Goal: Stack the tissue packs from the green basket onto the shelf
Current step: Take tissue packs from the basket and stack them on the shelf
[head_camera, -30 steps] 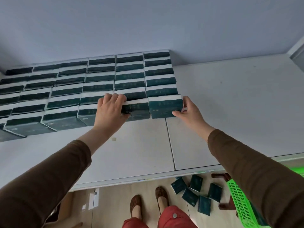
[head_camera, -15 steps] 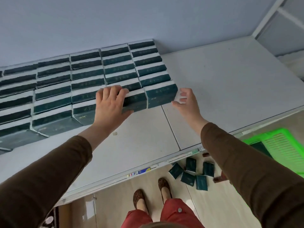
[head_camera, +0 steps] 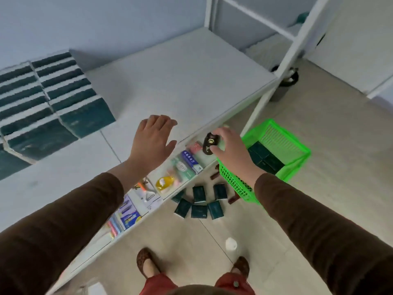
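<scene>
Dark green tissue packs [head_camera: 53, 103] stand in stepped rows at the left of the white top shelf [head_camera: 180, 77]. My left hand [head_camera: 153, 141] hovers open and empty above the shelf's front edge, to the right of the rows. My right hand [head_camera: 230, 147] is off the shelf, past its front edge, with loosely curled fingers and nothing in it; it is over the near corner of the green basket [head_camera: 297, 152]. The basket sits on the floor and has a few dark green packs [head_camera: 263, 156] in it. Several more packs [head_camera: 198, 204] lie loose on the floor.
A lower shelf [head_camera: 153, 207] under the top one carries toothpaste boxes [head_camera: 191, 161], a yellow bottle [head_camera: 164, 183] and a dark package [head_camera: 208, 143]. A white upright post [head_camera: 276, 79] stands at the shelf's right end. My feet [head_camera: 146, 265] are on the tiled floor.
Both hands have let go of the front row of packs and pulled back to the right. My view has swung right and down, which brings the basket and lower shelf into sight.
</scene>
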`<state>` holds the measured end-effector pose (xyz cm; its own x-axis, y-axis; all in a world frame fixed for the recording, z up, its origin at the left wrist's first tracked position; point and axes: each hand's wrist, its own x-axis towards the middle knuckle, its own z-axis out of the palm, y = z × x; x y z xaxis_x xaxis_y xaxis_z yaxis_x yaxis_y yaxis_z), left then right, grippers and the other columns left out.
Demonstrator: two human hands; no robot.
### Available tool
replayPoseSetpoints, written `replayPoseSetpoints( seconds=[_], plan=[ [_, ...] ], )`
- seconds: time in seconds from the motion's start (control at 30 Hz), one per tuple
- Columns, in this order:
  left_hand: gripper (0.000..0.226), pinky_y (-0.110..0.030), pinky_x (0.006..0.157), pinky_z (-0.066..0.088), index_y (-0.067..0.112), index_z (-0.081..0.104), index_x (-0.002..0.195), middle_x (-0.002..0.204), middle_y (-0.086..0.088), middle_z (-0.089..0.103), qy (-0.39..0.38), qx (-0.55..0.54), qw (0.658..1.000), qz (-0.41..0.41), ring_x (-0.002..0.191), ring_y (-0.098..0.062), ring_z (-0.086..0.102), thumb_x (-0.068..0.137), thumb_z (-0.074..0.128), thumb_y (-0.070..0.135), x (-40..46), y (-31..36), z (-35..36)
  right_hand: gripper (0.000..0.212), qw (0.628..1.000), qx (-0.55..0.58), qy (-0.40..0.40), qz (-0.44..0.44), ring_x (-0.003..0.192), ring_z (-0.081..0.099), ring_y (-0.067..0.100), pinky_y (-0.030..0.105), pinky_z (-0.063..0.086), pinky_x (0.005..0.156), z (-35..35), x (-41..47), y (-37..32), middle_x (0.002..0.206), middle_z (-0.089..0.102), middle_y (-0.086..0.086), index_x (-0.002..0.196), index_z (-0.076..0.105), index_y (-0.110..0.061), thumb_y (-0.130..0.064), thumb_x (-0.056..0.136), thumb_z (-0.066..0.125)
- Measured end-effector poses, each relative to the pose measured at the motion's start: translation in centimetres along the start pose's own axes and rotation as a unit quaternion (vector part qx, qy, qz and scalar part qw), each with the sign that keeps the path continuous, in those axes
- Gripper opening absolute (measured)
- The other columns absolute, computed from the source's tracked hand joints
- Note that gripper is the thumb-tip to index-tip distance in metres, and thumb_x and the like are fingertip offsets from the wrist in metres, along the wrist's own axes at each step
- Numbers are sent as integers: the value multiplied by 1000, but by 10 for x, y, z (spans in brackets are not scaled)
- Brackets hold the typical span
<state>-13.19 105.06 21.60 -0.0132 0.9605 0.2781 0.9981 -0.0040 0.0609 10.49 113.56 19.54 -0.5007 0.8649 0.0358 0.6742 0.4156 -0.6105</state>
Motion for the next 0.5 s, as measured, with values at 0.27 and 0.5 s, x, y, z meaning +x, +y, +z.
replayPoseSetpoints(
  seconds=[0.27,0.5],
  plan=[
    [45,-43,94,40,22,59,124,122,-1,57,-107,-66,992,-8,115,-28,48,81,65,35,44,187,99,39,989,-86,-86,85,120,48,24,39,44,99,-73,-67,201,126,53,5,129,53,-18,-26,92,66],
    [46,-43,94,42,20,54,129,126,-4,54,-225,-98,969,-14,118,-27,46,86,65,33,85,257,200,40,973,-82,-144,163,116,51,30,40,41,100,-76,-44,310,123,55,11,128,55,-12,-20,90,65]
  ],
)
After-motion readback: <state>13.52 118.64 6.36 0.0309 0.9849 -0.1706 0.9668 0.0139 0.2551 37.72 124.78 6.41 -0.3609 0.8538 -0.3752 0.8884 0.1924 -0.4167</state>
